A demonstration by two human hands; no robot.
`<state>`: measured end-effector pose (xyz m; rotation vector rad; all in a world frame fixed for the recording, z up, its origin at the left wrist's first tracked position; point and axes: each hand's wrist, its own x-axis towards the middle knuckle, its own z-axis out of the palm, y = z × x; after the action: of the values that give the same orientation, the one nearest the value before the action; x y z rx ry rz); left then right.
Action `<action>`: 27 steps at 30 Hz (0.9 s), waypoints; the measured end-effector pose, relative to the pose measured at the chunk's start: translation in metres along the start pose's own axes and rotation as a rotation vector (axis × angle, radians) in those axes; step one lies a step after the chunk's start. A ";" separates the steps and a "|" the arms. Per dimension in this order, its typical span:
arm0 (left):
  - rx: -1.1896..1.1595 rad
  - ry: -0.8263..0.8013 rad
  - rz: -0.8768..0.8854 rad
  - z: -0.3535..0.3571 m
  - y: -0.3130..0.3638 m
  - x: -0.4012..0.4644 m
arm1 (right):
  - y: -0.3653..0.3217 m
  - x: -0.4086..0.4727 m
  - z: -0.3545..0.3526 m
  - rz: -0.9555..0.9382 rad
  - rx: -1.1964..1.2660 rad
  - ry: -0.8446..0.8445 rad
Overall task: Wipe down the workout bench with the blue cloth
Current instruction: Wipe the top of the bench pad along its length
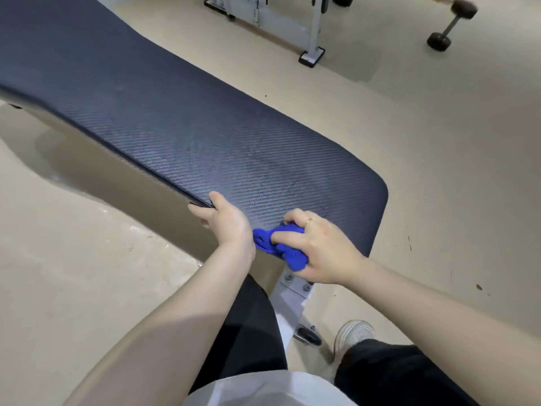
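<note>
The workout bench has a long dark navy pad with a woven texture, running from the upper left down to its near end in front of me. Faint wet streaks show on the pad near that end. My right hand is shut on the bunched blue cloth and presses it against the pad's near edge. My left hand grips the pad's left side edge, thumb on top and fingers curled underneath, right beside the cloth.
The bench's white metal leg with bolts and a small wheel stands below the pad, between my legs. A black dumbbell lies on the beige floor at the upper right. Another white machine frame stands at the top.
</note>
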<state>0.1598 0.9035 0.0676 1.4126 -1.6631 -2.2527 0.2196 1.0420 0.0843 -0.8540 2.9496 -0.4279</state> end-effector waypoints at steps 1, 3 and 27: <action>0.007 0.002 0.004 0.001 0.000 -0.001 | 0.008 -0.006 -0.004 -0.062 0.009 -0.049; 0.019 0.022 0.008 0.001 0.001 -0.001 | 0.036 -0.010 -0.012 0.040 -0.011 -0.008; -0.021 0.194 0.143 0.010 -0.009 -0.014 | 0.052 -0.042 -0.009 -0.057 -0.079 0.110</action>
<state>0.1655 0.9216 0.0702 1.4078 -1.6191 -1.9831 0.2270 1.1087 0.0774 -0.9544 3.0679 -0.3750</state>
